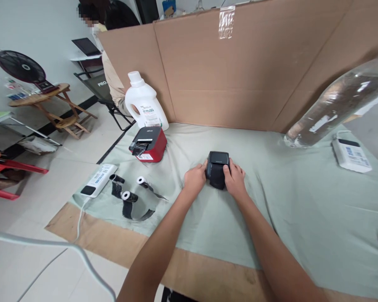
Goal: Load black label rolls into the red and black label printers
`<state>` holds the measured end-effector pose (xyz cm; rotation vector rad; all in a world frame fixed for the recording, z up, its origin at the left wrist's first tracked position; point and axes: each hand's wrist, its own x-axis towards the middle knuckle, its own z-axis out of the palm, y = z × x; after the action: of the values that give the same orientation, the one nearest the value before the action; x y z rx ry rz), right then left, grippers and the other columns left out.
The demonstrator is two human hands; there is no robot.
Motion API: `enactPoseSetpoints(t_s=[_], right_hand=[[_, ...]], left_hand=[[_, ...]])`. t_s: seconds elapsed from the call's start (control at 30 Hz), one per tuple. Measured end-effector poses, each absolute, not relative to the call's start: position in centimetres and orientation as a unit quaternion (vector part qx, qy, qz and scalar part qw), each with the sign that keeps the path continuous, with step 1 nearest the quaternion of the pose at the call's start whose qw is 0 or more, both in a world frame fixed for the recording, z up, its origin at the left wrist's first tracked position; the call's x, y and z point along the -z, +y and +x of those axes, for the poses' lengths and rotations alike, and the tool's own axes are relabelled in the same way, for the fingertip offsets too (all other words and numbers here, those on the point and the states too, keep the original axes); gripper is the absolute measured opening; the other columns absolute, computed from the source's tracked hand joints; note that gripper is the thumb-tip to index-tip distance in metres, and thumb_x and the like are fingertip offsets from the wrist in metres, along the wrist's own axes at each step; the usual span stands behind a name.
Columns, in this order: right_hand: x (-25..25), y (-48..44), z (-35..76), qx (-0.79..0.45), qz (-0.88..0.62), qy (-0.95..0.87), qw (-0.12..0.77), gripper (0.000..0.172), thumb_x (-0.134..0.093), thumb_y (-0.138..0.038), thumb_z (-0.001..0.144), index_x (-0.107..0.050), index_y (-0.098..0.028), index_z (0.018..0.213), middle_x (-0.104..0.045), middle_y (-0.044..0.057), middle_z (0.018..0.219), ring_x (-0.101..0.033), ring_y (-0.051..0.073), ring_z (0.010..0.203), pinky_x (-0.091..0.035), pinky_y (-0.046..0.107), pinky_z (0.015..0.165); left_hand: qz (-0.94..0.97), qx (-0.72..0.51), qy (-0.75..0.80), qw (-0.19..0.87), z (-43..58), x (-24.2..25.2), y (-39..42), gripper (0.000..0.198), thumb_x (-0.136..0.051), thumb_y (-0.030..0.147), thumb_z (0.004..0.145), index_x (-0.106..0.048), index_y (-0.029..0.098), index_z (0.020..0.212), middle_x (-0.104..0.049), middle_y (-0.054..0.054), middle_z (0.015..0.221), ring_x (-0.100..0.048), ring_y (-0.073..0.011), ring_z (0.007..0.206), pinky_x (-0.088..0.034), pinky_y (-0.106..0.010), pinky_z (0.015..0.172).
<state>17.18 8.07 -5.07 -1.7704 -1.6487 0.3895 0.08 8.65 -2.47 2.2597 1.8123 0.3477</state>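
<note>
A small black printer [219, 157] sits on the pale green cloth [302, 201], with a wide black paper strip [217, 179] hanging from its front. My left hand [195, 181] grips its left side, fingers partly hidden behind it. On the other side my right hand [235, 179] is closed around the edge, its thumb on the front near the strip. To the left, several small rolls of black-faced paper, including one nearer roll [129, 196], lie partly unwound. Beyond them stands a red and black printer [156, 144] with crumpled dark material at its front.
A white jug [146, 102] stands behind the red printer, before a cardboard wall [227, 71]. A large clear bottle [337, 102] leans at the right, near a white box-shaped device [352, 155]. A white power strip [99, 181] lies left. A person sits beyond the cardboard.
</note>
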Motion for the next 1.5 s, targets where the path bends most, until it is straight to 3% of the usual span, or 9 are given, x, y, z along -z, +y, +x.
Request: enactPoseSetpoints(t_s=[0.43,0.77,0.9,1.1,1.2,1.3,1.4,1.5], right_hand=[[4.8,8.2,17.3,-0.188,-0.674,-0.613,0.367,0.068,-0.021,-0.052,0.099,-0.050,-0.015,0.148,-0.060,0.017,0.140,-0.049,0.028,0.131,-0.027,0.048,0.114],[4.6,8.5,17.5,-0.209,-0.658,-0.596,0.410,0.067,-0.022,-0.057,0.098,-0.052,-0.024,0.148,-0.056,0.010,0.148,-0.045,0.029,0.135,-0.024,0.054,0.116],[3.1,10.5,18.8,-0.257,-0.682,-0.579,0.367,0.062,-0.021,-0.056,0.099,-0.053,-0.032,0.147,-0.055,0.005,0.150,-0.041,0.030,0.138,-0.022,0.060,0.117],[0.3,13.7,19.7,-0.265,-0.728,-0.580,0.251,0.059,-0.023,-0.055,0.100,-0.048,-0.037,0.150,-0.039,0.000,0.161,-0.031,0.035,0.144,-0.022,0.063,0.116],[-0.4,14.1,19.8,-0.213,-0.741,-0.592,0.233,0.056,-0.031,-0.053,0.099,-0.059,-0.032,0.142,-0.053,0.007,0.150,-0.040,0.037,0.136,-0.031,0.059,0.110],[-0.9,14.4,19.7,-0.124,-0.729,-0.637,0.218,0.042,-0.045,-0.043,0.094,-0.075,-0.027,0.119,-0.064,0.014,0.127,-0.051,0.035,0.122,-0.040,0.052,0.101],[-1.6,15.3,18.9,-0.113,-0.713,-0.680,0.126,0.027,-0.064,-0.032,0.080,-0.081,-0.029,0.101,-0.065,0.013,0.115,-0.054,0.035,0.116,-0.043,0.050,0.096],[-2.0,16.7,17.6,-0.141,-0.716,-0.680,0.075,0.022,-0.078,-0.023,0.064,-0.082,-0.028,0.084,-0.068,0.011,0.099,-0.058,0.035,0.108,-0.044,0.053,0.094]], left_hand=[[0.743,-0.213,0.596,0.219,-1.2,3.1,9.2,0.054,-0.037,0.020,0.100,-0.045,0.041,0.150,-0.068,0.007,0.130,-0.064,-0.0160,0.114,-0.048,-0.026,0.098],[0.745,-0.225,0.593,0.205,-1.2,3.8,9.3,0.052,-0.039,0.022,0.101,-0.047,0.039,0.150,-0.067,0.004,0.133,-0.063,-0.0191,0.119,-0.048,-0.028,0.101],[0.749,-0.227,0.589,0.203,-1.2,3.7,9.3,0.054,-0.040,0.021,0.099,-0.047,0.038,0.150,-0.068,0.003,0.131,-0.064,-0.0210,0.118,-0.049,-0.030,0.100],[0.754,-0.231,0.582,0.197,-1.2,3.3,9.1,0.057,-0.040,0.017,0.097,-0.048,0.035,0.150,-0.069,0.000,0.129,-0.064,-0.0215,0.117,-0.049,-0.030,0.098],[0.756,-0.231,0.580,0.196,-1.2,3.3,9.0,0.056,-0.040,0.017,0.096,-0.049,0.034,0.149,-0.070,-0.002,0.126,-0.065,-0.0219,0.113,-0.049,-0.031,0.095],[0.756,-0.231,0.580,0.195,-1.2,3.4,9.1,0.056,-0.039,0.017,0.097,-0.049,0.033,0.149,-0.071,-0.003,0.121,-0.066,-0.0222,0.109,-0.050,-0.031,0.092],[0.759,-0.234,0.576,0.192,-1.2,3.6,9.2,0.056,-0.039,0.017,0.096,-0.049,0.033,0.149,-0.071,-0.003,0.120,-0.066,-0.0221,0.107,-0.050,-0.030,0.092],[0.760,-0.230,0.577,0.192,-1.2,3.6,9.3,0.056,-0.040,0.018,0.097,-0.048,0.033,0.149,-0.071,-0.003,0.119,-0.066,-0.0217,0.106,-0.049,-0.030,0.092]])
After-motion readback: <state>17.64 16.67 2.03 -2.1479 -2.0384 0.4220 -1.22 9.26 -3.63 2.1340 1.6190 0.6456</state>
